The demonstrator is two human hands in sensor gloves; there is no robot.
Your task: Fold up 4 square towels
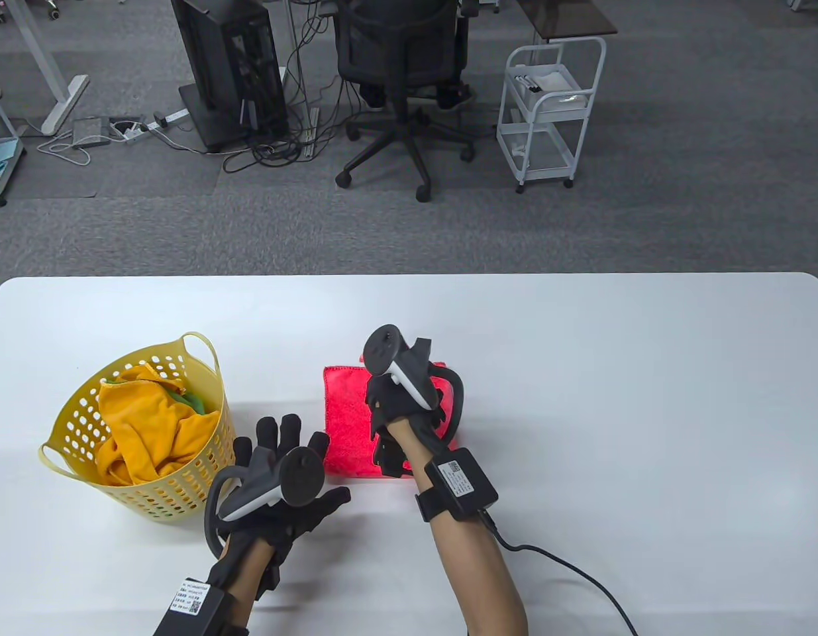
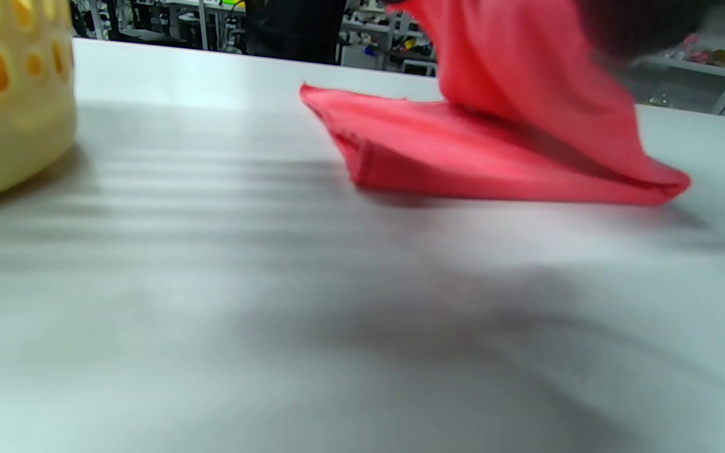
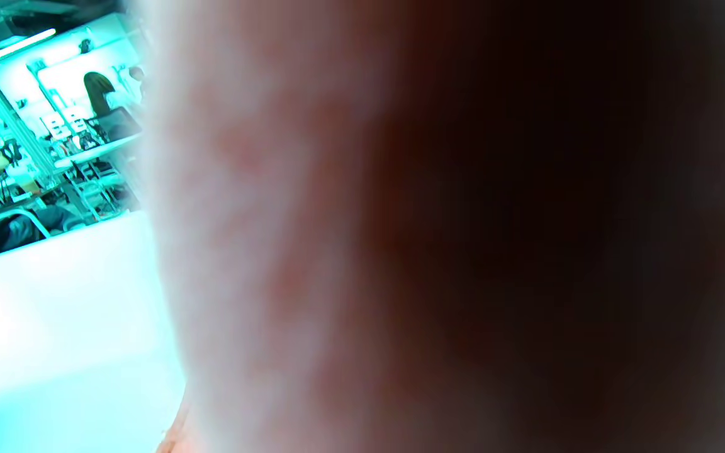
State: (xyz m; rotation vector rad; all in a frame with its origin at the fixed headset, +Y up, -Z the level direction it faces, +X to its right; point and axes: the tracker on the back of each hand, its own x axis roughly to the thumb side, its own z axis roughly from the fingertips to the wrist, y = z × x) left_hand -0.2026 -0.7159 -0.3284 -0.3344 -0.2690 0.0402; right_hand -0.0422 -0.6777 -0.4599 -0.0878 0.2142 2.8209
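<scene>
A red towel (image 1: 348,424) is seen lying on the white table (image 1: 581,397) near its middle, partly folded, directly beneath the right hand (image 1: 402,411). In the left wrist view one flap of the towel (image 2: 494,157) is lifted off the flat layer, its top lost against a dark blur at the upper edge. The right hand is set over the towel's right half; whether its fingers are closed on the cloth cannot be told, since they are hidden under the tracker. The right wrist view is filled by a blurred reddish surface close to the lens.

The left hand (image 1: 283,477) is held at about 7 o'clock from the towel, fingers spread and holding nothing. At 9 o'clock from the towel stands a yellow basket (image 1: 77,424), in which an orange towel (image 1: 144,430) and a bit of green cloth (image 1: 193,399) are piled.

White labels are fixed to both wrist units, but their print is too small to be read
</scene>
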